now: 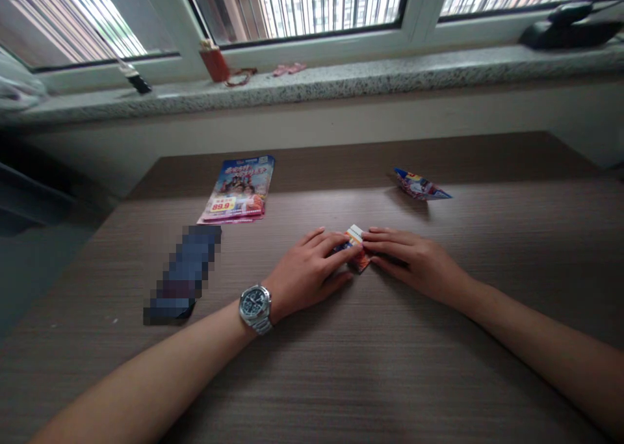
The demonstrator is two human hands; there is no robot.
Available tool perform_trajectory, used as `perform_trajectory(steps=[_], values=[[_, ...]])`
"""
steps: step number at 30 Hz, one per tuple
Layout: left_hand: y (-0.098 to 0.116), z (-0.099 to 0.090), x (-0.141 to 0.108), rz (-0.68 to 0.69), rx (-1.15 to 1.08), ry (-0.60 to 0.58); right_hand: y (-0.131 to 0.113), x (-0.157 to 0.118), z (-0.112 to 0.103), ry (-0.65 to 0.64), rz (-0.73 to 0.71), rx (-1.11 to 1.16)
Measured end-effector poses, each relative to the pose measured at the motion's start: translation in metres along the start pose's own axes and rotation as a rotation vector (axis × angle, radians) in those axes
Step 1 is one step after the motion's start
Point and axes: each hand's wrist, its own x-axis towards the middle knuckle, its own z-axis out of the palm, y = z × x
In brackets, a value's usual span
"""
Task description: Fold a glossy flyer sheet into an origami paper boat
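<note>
A small folded paper flyer (361, 261), printed in orange, blue and white, lies on the table between my hands. My left hand (312, 265) reaches over its left side, holding it against the table with the fingertips and covering much of it. At its right edge, the fingertips of my right hand (414, 259) grip it, the fingers close together and fairly straight. A second folded paper piece (420, 186), blue and multicoloured with pointed ends, stands farther back on the right, apart from both hands.
A stack of printed flyers (238, 190) lies at the back left of the brown table (312, 379). Nearer me is a dark, pixelated flat object (185, 275). Behind the table, the stone windowsill (341, 83) carries a red container (214, 62) and a black device (568, 31).
</note>
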Motion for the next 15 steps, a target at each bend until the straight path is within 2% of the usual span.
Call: perform_trajectory(steps=[8, 15], values=[[-0.0024, 0.0049, -0.0009, 0.011, -0.013, 0.061, 0.0022, -0.0003, -0.0004, -0.007, -0.034, -0.009], [-0.0039, 0.0054, -0.0012, 0.009, -0.038, 0.053, -0.0013, 0.0000, -0.0029, 0.036, -0.098, -0.040]])
